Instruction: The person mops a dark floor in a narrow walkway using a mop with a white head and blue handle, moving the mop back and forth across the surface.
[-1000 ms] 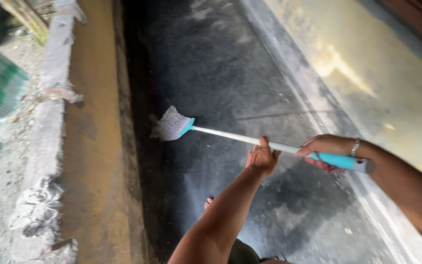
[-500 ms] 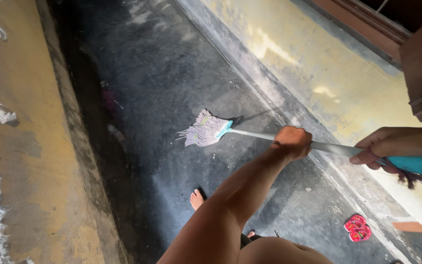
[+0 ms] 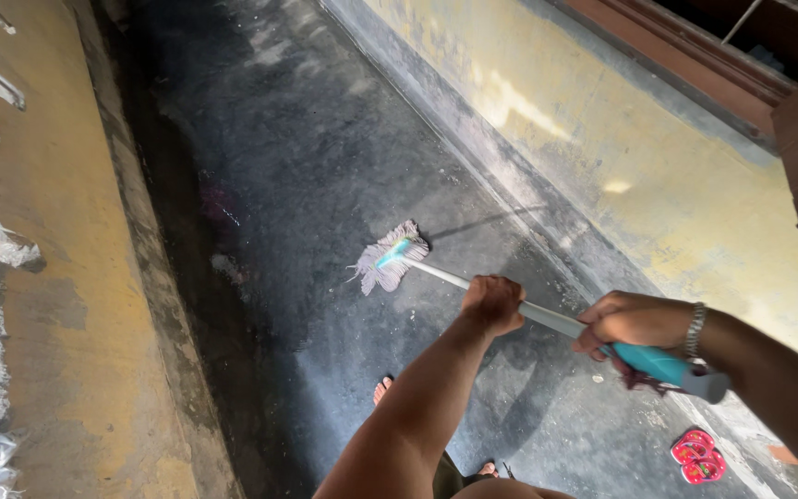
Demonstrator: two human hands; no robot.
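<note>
Now the mop (image 3: 390, 261) head sits nearer the feet than half a second ago, pulled back along the wet dark floor (image 3: 325, 166). Left hand (image 3: 493, 303) grip wrapped mid-handle; right hand (image 3: 634, 322) grip closed above the teal end. Pink sandals (image 3: 700, 456) beside the wall (image 3: 658, 176).

The mop head (image 3: 390, 263) lies on the floor (image 3: 325, 139), ahead of the 2 hands. The left hand (image 3: 493, 304) grips the handle (image 3: 547, 319) nearer the mop head; the right hand (image 3: 634, 323) grips behind it, near the handle's end. A low ledge (image 3: 57, 305) runs along the left, a wall (image 3: 658, 176) along the right. Sandals (image 3: 699, 456) lie on the floor beside the wall, behind the right hand.
</note>
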